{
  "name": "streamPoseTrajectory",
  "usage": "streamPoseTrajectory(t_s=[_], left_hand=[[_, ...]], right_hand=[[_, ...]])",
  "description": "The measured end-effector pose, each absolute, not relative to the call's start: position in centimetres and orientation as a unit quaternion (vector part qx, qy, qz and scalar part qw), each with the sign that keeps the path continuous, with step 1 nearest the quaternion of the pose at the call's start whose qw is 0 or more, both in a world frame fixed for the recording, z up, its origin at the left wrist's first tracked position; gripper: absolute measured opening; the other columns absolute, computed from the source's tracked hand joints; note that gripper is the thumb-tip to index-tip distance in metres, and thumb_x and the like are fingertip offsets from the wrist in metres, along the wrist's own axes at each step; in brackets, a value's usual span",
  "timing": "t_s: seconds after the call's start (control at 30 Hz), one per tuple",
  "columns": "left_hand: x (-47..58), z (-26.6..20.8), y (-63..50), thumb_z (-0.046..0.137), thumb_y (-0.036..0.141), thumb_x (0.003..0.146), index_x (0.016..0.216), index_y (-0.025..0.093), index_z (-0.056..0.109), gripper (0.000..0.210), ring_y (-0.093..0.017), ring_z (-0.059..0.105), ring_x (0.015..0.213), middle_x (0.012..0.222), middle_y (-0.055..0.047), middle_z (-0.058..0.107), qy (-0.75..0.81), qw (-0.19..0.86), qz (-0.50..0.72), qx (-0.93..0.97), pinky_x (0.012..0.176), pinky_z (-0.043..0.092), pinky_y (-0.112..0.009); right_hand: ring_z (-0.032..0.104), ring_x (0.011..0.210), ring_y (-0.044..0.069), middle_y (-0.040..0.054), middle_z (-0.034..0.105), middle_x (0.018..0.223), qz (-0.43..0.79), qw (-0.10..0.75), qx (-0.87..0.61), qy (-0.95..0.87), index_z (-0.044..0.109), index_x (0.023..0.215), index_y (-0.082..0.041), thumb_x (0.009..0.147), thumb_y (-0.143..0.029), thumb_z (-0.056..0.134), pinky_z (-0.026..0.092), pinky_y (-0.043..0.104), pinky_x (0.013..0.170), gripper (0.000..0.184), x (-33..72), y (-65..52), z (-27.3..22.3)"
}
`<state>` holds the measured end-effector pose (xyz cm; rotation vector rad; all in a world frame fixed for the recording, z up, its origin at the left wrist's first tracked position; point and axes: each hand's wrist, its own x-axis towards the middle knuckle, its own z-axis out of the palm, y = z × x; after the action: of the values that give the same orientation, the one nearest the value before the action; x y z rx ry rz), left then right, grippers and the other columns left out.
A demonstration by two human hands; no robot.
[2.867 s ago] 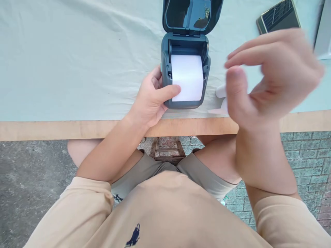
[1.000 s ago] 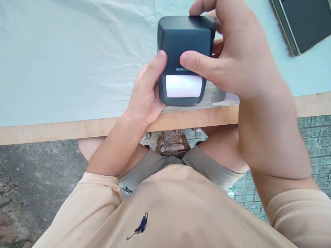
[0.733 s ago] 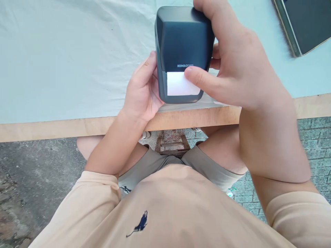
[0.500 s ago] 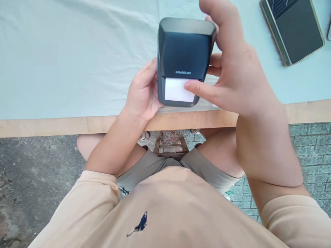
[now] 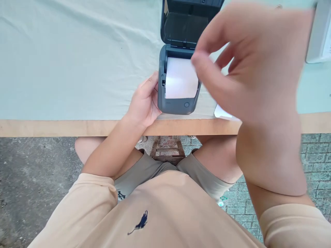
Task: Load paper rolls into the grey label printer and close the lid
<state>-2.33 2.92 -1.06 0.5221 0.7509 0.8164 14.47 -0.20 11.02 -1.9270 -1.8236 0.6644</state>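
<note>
A dark grey label printer [image 5: 177, 109] sits near the front of the table, its black lid [image 5: 183, 27] swung back. Inside the printer lies white label paper [image 5: 180, 79]. My left hand [image 5: 143, 101] is wrapped around the printer's left side, thumb along the edge. Over the printer's upper right, my right hand [image 5: 248, 72] is raised and slightly blurred. Its thumb and index finger meet in a pinch beside the paper's upper right corner; whether anything is between them is hidden. The other fingers curl behind.
A pale cloth [image 5: 77, 69] covers the table, which has a bare wooden front edge [image 5: 64, 128]. A white flat item [image 5: 224, 113] lies partly under my right forearm. At the far right is a light grey object [image 5: 317, 38]. A wooden stool [image 5: 168, 155] shows below.
The printer's lid has gone from closed to swung back, baring the paper inside. My right hand has lifted off the printer's front and right side; my left hand still holds it.
</note>
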Motion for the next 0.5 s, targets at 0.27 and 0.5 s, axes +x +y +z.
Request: streamPoseTrajectory(t_s=[0.27, 0.5], left_hand=[[-1.9, 0.0, 2.4, 0.063, 0.028, 0.104, 0.086, 0.022, 0.075, 0.022, -0.008, 0.063, 0.068, 0.077, 0.003, 0.068, 0.370, 0.808, 0.382, 0.251, 0.060, 0.056, -0.019], [-2.3, -0.3, 2.5, 0.061, 0.026, 0.105, 0.091, 0.018, 0.078, 0.024, -0.007, 0.069, 0.070, 0.082, 0.002, 0.073, 0.359, 0.817, 0.377, 0.247, 0.058, 0.058, -0.018]], right_hand=[[0.062, 0.082, 0.029, 0.0085, 0.067, 0.095, 0.144, -0.044, -0.713, -0.684, 0.062, 0.102, -0.027, 0.090, -0.025, 0.058, 0.045, 0.038, 0.065, 0.012, 13.8, 0.6, 8.6], [0.065, 0.089, 0.030, 0.0080, 0.064, 0.094, 0.123, -0.096, -0.711, -0.686, 0.043, 0.074, -0.021, 0.080, -0.020, 0.061, 0.051, 0.043, 0.068, 0.019, 13.3, 1.2, 9.8]])
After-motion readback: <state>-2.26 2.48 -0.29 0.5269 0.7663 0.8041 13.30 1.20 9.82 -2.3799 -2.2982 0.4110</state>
